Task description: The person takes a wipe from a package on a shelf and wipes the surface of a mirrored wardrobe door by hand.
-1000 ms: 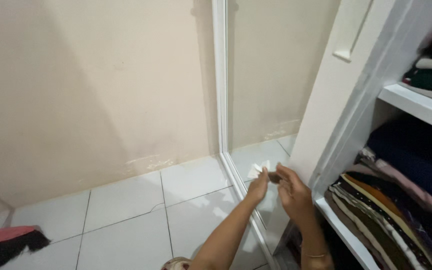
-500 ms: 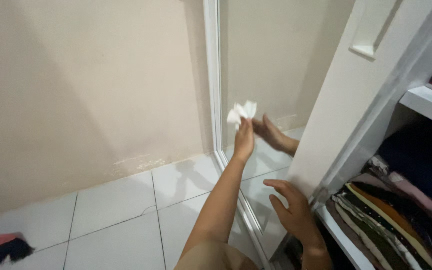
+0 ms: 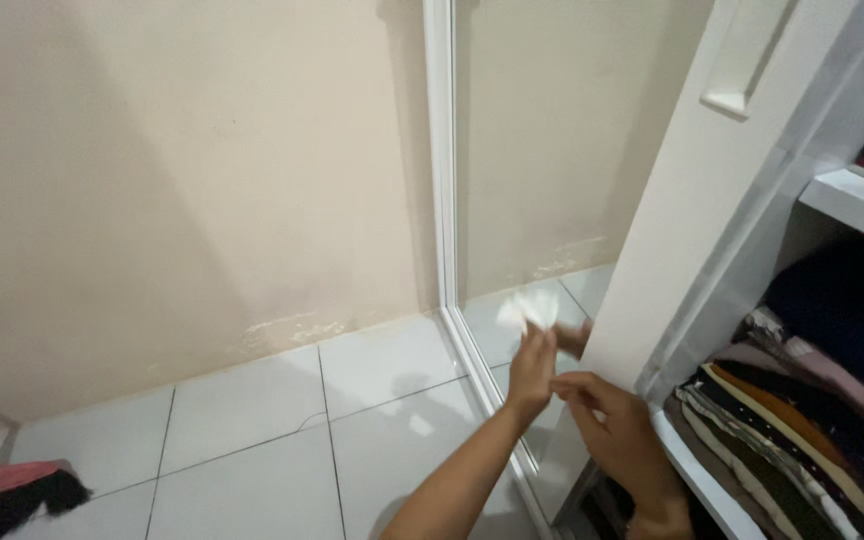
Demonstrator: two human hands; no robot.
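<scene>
My left hand (image 3: 531, 365) pinches a crumpled white tissue (image 3: 533, 308) and presses it against the lower part of the mirror door (image 3: 522, 180) of a white wardrobe. The hand's reflection shows just behind the tissue in the glass. My right hand (image 3: 614, 425) hovers a little lower and to the right, near the door's edge, fingers loosely curled with nothing in them.
White wardrobe shelves (image 3: 722, 490) on the right hold stacks of folded clothes (image 3: 802, 430) in dark and earthy colours. A beige wall (image 3: 182, 190) rises above white floor tiles (image 3: 252, 450). A red and black object (image 3: 7, 490) lies at the bottom left.
My left hand has swept the tissue down the mirror from mid-height to near the floor. My right hand has risen slightly and curled its fingers.
</scene>
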